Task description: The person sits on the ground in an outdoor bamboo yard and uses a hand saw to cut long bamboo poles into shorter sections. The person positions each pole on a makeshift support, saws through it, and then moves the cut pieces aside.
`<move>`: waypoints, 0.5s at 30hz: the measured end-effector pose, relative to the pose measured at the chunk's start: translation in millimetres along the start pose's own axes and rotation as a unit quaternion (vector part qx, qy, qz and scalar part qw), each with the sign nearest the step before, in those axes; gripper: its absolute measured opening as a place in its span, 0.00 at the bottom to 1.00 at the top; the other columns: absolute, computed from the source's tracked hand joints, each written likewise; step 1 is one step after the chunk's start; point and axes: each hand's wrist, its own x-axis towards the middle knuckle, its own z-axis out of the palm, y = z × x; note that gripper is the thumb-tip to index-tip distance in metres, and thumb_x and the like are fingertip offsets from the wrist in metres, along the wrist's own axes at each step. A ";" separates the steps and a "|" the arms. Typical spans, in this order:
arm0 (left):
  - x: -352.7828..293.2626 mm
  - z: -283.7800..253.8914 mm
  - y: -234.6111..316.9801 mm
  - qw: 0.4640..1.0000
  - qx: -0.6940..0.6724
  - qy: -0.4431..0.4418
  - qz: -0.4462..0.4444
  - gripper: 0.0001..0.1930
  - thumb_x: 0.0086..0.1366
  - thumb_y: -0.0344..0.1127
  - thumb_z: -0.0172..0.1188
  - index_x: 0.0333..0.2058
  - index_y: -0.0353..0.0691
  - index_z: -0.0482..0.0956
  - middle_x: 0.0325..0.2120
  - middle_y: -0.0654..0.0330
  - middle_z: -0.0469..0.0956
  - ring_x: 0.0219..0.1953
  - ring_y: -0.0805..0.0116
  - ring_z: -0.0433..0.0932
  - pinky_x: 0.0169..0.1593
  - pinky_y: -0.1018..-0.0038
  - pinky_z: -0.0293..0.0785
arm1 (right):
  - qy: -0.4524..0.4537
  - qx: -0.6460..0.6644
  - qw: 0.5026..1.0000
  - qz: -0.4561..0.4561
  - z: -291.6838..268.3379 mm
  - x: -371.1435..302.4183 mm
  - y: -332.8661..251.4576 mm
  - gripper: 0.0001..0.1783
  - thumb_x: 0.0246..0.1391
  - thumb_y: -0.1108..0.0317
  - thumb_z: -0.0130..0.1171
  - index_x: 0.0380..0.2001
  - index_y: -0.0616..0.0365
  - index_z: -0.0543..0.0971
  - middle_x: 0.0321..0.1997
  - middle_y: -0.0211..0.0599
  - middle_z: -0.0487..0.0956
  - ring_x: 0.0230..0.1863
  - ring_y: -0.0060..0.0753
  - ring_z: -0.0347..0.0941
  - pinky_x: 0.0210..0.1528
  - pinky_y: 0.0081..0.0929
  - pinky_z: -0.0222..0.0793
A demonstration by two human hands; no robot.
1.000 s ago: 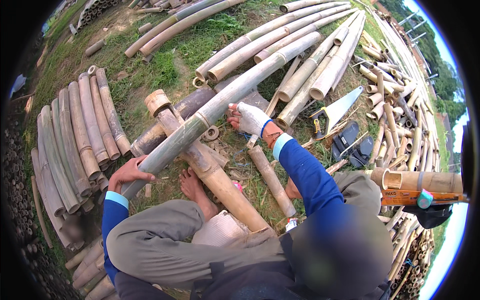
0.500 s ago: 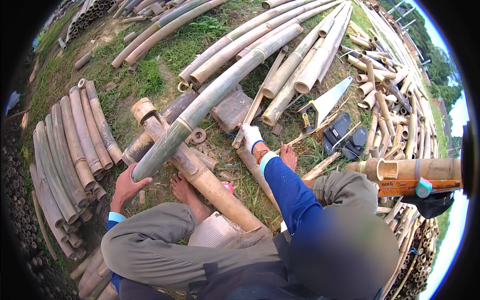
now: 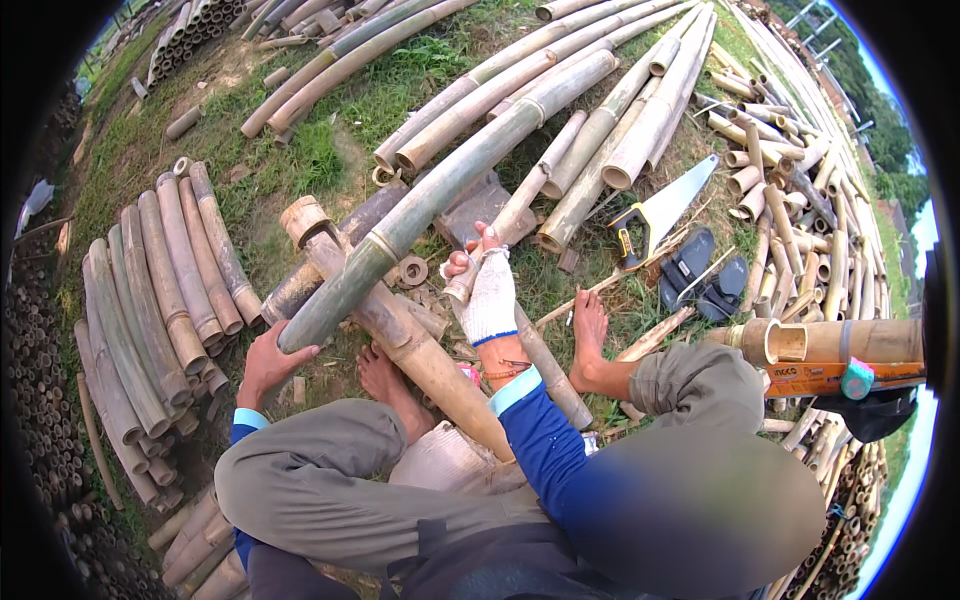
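A long green bamboo pole (image 3: 445, 190) lies slantwise in front of me, resting across a thick notched bamboo post (image 3: 405, 330). My left hand (image 3: 268, 362) is closed around its near end, the thumb along the side. In my right hand (image 3: 490, 297), which wears a white knitted glove with bare fingertips, is a thinner bamboo stick (image 3: 528, 202). Its near end juts just past my fist, and its round outer side faces up. The stick lies to the right of the green pole, apart from it at the hand.
A handsaw (image 3: 660, 205) with a yellow-black handle lies at right, beside dark sandals (image 3: 692, 262). Cut bamboo lengths (image 3: 165, 290) are stacked at left. More poles (image 3: 600, 125) lie ahead; a pile of short pieces (image 3: 775, 180) is far right, above an orange tool (image 3: 815, 380).
My right hand has come nearer and left, turning over, and the stick has rolled from its flat split face to its round side. My left hand stays on the green pole.
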 end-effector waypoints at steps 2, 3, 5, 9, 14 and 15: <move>-2.3 -1.1 -3.2 1.000 0.001 0.001 -0.004 0.44 0.53 0.67 0.78 0.59 0.39 0.84 0.47 0.46 0.89 0.51 0.47 0.89 0.56 0.56 0.82 | -0.017 -0.059 0.998 0.020 32.9 -21.4 26.1 0.21 0.75 0.58 0.63 0.64 0.47 0.72 0.46 0.35 0.72 0.39 0.41 0.79 0.41 0.45 0.84; -0.9 0.3 -4.5 1.000 0.009 -0.002 -0.004 0.44 0.53 0.67 0.78 0.59 0.40 0.83 0.47 0.45 0.89 0.51 0.46 0.89 0.56 0.56 0.82 | -0.048 -0.073 0.995 0.050 40.4 -26.5 39.5 0.20 0.75 0.59 0.64 0.64 0.45 0.72 0.47 0.35 0.73 0.40 0.44 0.82 0.45 0.49 0.86; -0.9 0.1 -4.2 1.000 0.029 -0.004 -0.009 0.44 0.53 0.67 0.78 0.60 0.40 0.83 0.47 0.45 0.89 0.51 0.46 0.89 0.56 0.56 0.82 | -0.051 -0.003 0.989 0.136 34.9 -23.1 63.3 0.20 0.73 0.67 0.63 0.63 0.42 0.72 0.54 0.37 0.72 0.49 0.48 0.81 0.55 0.58 0.84; -1.6 -1.3 -3.2 1.000 0.020 0.003 -0.003 0.45 0.53 0.68 0.78 0.61 0.42 0.83 0.47 0.45 0.89 0.51 0.46 0.89 0.56 0.55 0.82 | -0.056 0.025 0.985 0.159 27.0 -11.3 90.0 0.18 0.72 0.70 0.65 0.60 0.41 0.74 0.58 0.36 0.70 0.55 0.43 0.74 0.67 0.56 0.77; -1.6 0.7 -7.4 1.000 0.018 0.014 0.010 0.47 0.52 0.70 0.77 0.61 0.41 0.83 0.47 0.45 0.89 0.51 0.45 0.89 0.56 0.55 0.82 | -0.055 0.015 0.976 0.212 6.8 15.0 114.6 0.18 0.70 0.67 0.69 0.58 0.45 0.76 0.55 0.40 0.74 0.55 0.49 0.78 0.62 0.59 0.80; -3.8 0.6 -11.8 1.000 0.021 0.020 0.011 0.47 0.52 0.71 0.77 0.61 0.41 0.83 0.47 0.45 0.89 0.51 0.45 0.89 0.56 0.54 0.82 | -0.041 -0.002 0.973 0.229 5.1 16.7 116.6 0.17 0.70 0.67 0.69 0.58 0.46 0.76 0.56 0.40 0.75 0.55 0.50 0.79 0.61 0.60 0.80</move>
